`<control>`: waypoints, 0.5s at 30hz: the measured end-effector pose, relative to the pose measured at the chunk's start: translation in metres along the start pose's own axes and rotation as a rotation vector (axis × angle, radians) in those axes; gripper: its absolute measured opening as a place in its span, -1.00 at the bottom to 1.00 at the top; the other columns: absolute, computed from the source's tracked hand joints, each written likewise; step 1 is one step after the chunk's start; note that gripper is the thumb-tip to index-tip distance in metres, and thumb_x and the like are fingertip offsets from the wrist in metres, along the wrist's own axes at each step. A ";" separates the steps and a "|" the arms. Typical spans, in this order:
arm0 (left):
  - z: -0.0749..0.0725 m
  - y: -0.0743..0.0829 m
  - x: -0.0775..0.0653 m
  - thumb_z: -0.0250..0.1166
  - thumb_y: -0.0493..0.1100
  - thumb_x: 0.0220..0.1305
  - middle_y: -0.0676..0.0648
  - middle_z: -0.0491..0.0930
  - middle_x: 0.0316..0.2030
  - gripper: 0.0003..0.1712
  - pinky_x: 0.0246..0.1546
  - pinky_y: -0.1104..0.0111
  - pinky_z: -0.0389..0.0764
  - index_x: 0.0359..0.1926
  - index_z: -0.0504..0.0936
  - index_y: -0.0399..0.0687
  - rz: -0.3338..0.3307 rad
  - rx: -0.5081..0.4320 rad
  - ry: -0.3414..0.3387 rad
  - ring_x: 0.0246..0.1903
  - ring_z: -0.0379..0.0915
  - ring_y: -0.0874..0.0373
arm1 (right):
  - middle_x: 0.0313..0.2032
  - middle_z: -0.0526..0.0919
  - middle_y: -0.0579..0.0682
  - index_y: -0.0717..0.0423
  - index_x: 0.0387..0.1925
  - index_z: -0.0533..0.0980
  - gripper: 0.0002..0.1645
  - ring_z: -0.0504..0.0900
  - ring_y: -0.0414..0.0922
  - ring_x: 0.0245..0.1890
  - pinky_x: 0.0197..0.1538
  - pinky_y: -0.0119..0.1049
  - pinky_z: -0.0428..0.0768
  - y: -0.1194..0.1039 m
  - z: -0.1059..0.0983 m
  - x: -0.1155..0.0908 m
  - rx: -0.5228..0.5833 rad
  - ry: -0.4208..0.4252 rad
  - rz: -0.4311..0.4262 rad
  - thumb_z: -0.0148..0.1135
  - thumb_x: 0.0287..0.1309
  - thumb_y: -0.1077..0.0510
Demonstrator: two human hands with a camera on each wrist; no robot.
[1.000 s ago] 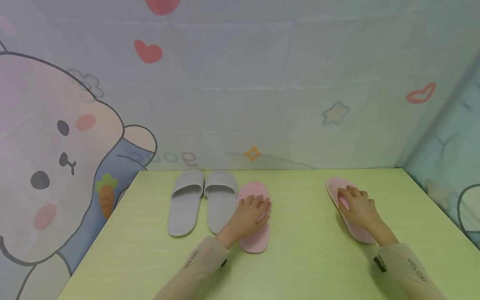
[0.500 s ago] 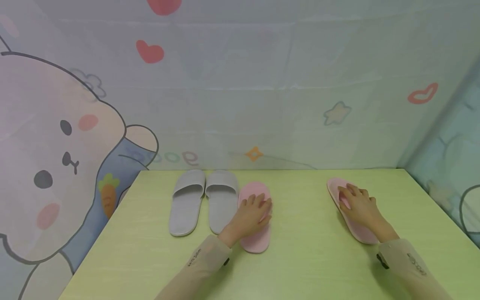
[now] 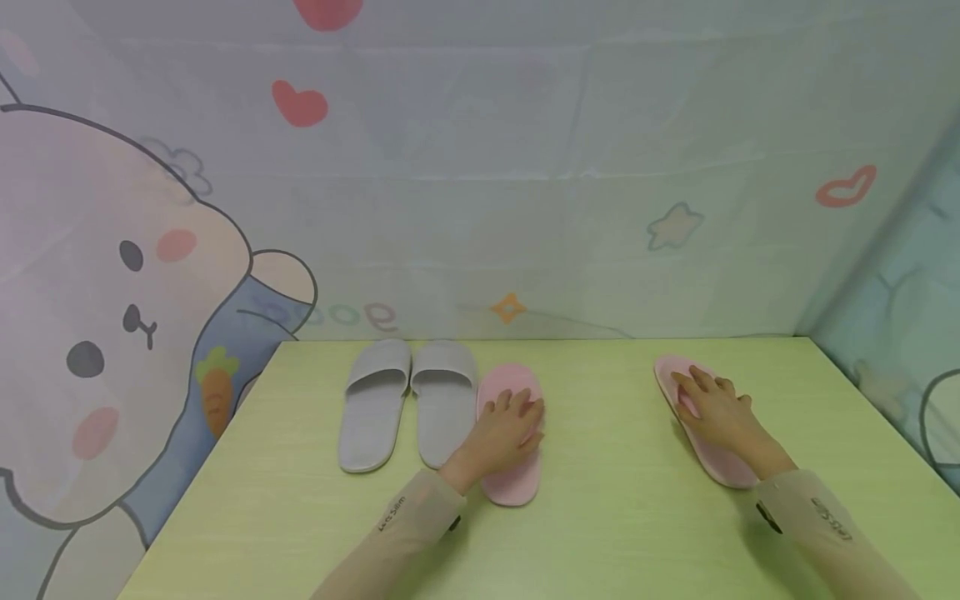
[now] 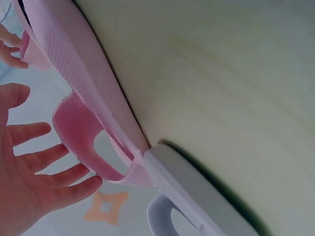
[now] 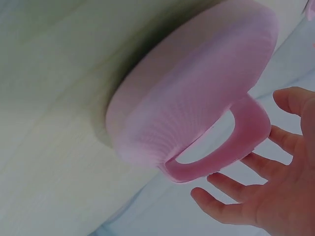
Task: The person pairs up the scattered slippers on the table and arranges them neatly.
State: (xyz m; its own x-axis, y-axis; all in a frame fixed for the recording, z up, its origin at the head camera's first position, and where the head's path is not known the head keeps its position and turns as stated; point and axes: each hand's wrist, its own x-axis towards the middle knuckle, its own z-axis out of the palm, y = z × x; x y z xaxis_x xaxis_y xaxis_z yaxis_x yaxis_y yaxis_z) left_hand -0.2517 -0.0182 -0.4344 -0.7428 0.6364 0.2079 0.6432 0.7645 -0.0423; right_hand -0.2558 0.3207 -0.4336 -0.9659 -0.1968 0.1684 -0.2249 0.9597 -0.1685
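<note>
In the head view two pink slippers lie apart on the table. My left hand [image 3: 501, 429] is over the left pink slipper [image 3: 513, 485], beside the grey pair. Its spread fingers [image 4: 74, 174] have their tips right at the edge of the pink strap [image 4: 78, 130]. Farther right, my right hand [image 3: 716, 415] is over the other pink slipper [image 3: 723, 468], which lies slanted with its toe to the back left. The right wrist view shows loosely bent fingers [image 5: 261, 164] along the rim of that slipper's strap [image 5: 253, 120], the thumb held off it.
Two grey slippers, the outer one [image 3: 370, 437] and the inner one [image 3: 437, 421], lie side by side, toes to the back edge. The pale green table [image 3: 600, 517] meets a printed cloth [image 3: 465, 217] with hearts and a cartoon animal behind it.
</note>
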 end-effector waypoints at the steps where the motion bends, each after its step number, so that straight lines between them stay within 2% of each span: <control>1: 0.001 0.000 0.000 -0.04 0.08 0.28 -0.16 0.28 0.19 -0.48 -0.02 0.08 0.42 0.21 0.29 0.01 0.000 0.007 0.000 0.13 0.23 -0.12 | 0.22 0.13 0.37 0.14 0.20 0.18 -0.43 0.17 0.50 0.05 -0.23 0.49 0.21 0.000 0.000 0.000 0.008 -0.003 0.003 -0.03 0.17 0.08; 8: 0.006 0.000 0.001 -0.04 0.08 0.29 -0.14 0.24 0.20 -0.48 -0.03 0.05 0.42 0.22 0.27 0.04 -0.015 0.003 -0.017 0.15 0.21 -0.10 | 0.23 0.10 0.39 0.14 0.20 0.17 -0.43 0.17 0.50 0.02 -0.30 0.48 0.24 0.004 0.004 0.001 0.058 -0.018 0.005 -0.01 0.16 0.10; 15: 0.007 0.000 0.001 -0.03 0.09 0.28 -0.13 0.22 0.22 -0.47 -0.03 -0.03 0.41 0.23 0.26 0.06 -0.032 0.000 -0.015 0.17 0.18 -0.12 | 0.18 0.15 0.42 0.15 0.16 0.22 -0.44 0.20 0.51 -0.04 -0.37 0.41 0.32 0.003 0.005 0.001 0.078 0.041 -0.036 0.06 0.11 0.13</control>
State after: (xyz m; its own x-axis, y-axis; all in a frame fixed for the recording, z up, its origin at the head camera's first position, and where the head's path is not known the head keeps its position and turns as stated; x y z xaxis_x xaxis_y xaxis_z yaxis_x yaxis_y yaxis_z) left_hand -0.2539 -0.0174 -0.4407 -0.7660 0.6128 0.1944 0.6188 0.7848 -0.0354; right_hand -0.2586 0.3226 -0.4388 -0.9514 -0.2205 0.2151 -0.2699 0.9333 -0.2369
